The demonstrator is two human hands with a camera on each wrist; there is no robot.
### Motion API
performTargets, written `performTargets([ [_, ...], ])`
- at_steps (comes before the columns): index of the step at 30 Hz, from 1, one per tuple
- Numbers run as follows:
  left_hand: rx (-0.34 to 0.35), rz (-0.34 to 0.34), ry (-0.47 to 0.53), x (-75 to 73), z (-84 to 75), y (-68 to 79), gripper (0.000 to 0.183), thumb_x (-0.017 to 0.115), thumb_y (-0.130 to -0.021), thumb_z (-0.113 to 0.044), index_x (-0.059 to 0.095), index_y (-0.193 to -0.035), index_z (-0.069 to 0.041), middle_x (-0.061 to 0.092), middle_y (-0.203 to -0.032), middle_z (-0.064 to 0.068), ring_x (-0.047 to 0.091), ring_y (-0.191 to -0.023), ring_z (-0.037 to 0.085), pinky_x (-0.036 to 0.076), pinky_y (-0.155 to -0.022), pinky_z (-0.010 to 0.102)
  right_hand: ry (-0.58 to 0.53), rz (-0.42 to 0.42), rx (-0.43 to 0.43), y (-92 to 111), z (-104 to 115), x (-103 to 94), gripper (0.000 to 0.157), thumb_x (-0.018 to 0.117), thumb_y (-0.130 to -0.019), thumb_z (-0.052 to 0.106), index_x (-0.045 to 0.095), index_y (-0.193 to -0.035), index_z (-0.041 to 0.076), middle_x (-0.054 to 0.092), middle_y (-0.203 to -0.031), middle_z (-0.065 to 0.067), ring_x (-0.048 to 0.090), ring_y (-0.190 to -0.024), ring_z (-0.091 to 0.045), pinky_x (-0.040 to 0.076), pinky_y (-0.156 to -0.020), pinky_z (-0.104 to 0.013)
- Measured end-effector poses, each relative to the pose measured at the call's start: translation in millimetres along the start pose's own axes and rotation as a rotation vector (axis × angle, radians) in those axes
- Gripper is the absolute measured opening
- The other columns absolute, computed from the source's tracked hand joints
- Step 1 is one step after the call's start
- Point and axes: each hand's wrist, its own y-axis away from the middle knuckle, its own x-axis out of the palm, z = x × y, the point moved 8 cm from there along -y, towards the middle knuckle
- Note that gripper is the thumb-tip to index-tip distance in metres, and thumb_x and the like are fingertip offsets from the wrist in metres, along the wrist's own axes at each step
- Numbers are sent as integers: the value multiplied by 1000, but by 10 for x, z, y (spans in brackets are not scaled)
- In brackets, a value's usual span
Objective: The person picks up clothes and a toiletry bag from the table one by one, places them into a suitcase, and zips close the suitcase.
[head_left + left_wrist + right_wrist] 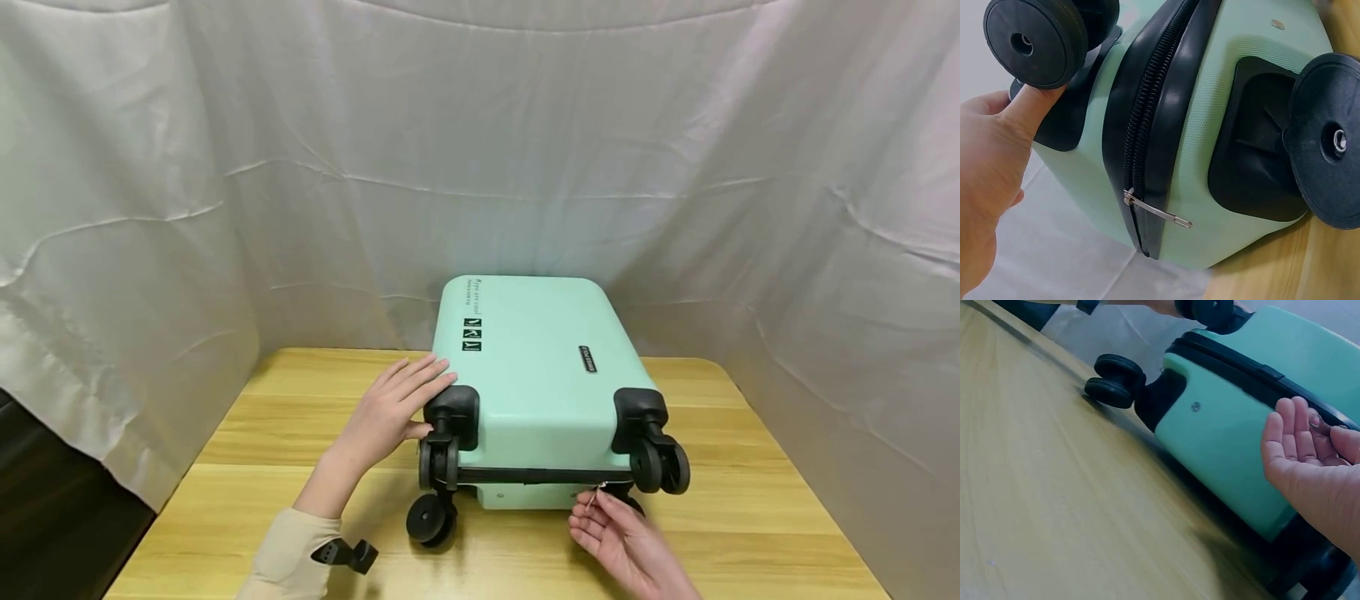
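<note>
A mint-green suitcase [536, 333] lies flat on the wooden table, its wheeled end toward me. Along the left edge, by the black corner guard [463, 408], my left hand [386, 408] rests with its fingers extended. In the left wrist view its thumb touches beside a wheel [1032, 44]. My right hand [626, 537] pinches a metal zipper pull [595, 493] between thumb and index finger at the right of the wheeled end. A second zipper pull [1157, 211] hangs on the black zipper [1150, 94] in the left wrist view.
Black double wheels [660, 462] stick out from the suitcase corners. The wooden table [750, 492] extends on both sides. Pale grey curtains [525, 150] hang behind and at the sides. A black strap with a small block [348, 554] sits on the left wrist.
</note>
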Motion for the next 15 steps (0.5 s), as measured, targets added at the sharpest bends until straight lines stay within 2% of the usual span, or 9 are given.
performTargets([
  [4,10,-5,18,-1,-12,-20,92,77,-57,-44,53,-141,-14,57,-141,6,51,-132,27,43,-107,48,-69,12,2,-3,-21,-2,45,24,-109,27,66,-108,12,65,-109,0,61,-107,-13,45,-105,-29],
  [9,18,-15,35,-4,-12,-35,83,68,-66,-48,54,-139,-12,58,-140,7,52,-132,28,45,-105,50,-213,122,42,3,-64,35,48,19,-108,31,64,-108,13,61,-107,2,54,-102,-11,41,-101,-27],
  [13,24,-26,43,-23,-17,-34,81,64,-67,-50,55,-138,-11,59,-139,8,53,-131,28,45,-104,49,-279,220,57,0,-95,72,49,15,-108,32,60,-108,12,40,-91,4,35,-90,-10,36,-94,-27],
  [15,24,-29,46,-29,-18,-30,82,65,-66,-49,56,-138,-11,59,-138,8,54,-130,28,46,-104,49,-292,247,61,-7,-102,86,49,14,-108,32,58,-108,11,31,-89,2,26,-88,-12,33,-91,-27],
])
